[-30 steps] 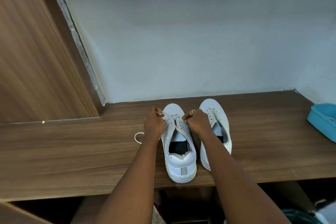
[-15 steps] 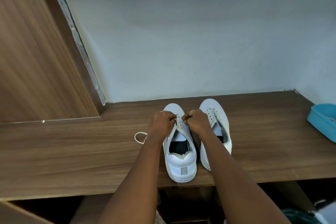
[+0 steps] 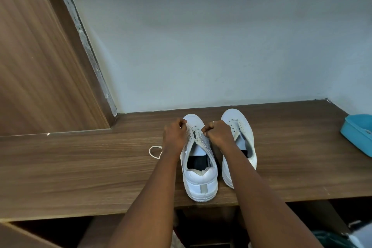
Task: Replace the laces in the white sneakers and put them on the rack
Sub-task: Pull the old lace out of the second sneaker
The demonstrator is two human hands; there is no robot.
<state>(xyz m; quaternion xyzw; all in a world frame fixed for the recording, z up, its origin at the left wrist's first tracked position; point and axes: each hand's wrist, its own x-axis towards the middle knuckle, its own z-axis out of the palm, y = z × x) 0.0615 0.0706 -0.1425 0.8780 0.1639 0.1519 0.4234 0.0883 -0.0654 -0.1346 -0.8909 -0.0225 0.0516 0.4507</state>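
A loop of white lace (image 3: 154, 152) lies on the wooden shelf (image 3: 80, 167) just left of the left hand (image 3: 174, 135). That hand, fingers curled, pinches the lace at the eyelets of the left sneaker (image 3: 201, 184). The right hand (image 3: 218, 134), curled tight, pinches it from the other side. Just right of it stands the right sneaker (image 3: 240, 125). Both sneakers lie lengthwise, toes to the wall, heels towards the person. Far right of the right hand sits a blue plastic tub (image 3: 356, 137), and its contents cannot be made out
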